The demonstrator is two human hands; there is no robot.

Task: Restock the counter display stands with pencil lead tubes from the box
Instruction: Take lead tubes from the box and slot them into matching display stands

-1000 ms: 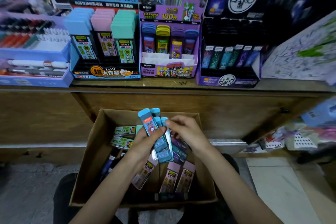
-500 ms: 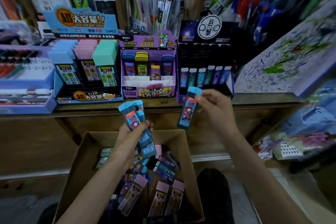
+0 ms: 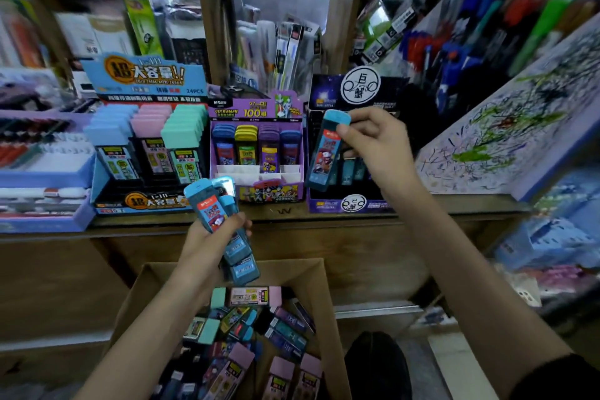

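One blue tube [image 3: 327, 156] pinched near cap by right hand [image 3: 373, 143], before dark stand [image 3: 354, 204]; left hand [image 3: 212, 237] grips several more tubes [image 3: 238, 250] above box [image 3: 328, 295]. Step: slotting. Next likely: line tube with matching row in purple stand [image 3: 269, 195], lower upright

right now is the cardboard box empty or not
Not empty: a loose pile of tubes covers the bottom of the box.

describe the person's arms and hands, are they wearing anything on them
The left hand and right hand are bare: no gloves, rings or watch show. The left forearm is uncovered as far as the frame edge. The right forearm is bare too, until a dark sleeve starts near the elbow.
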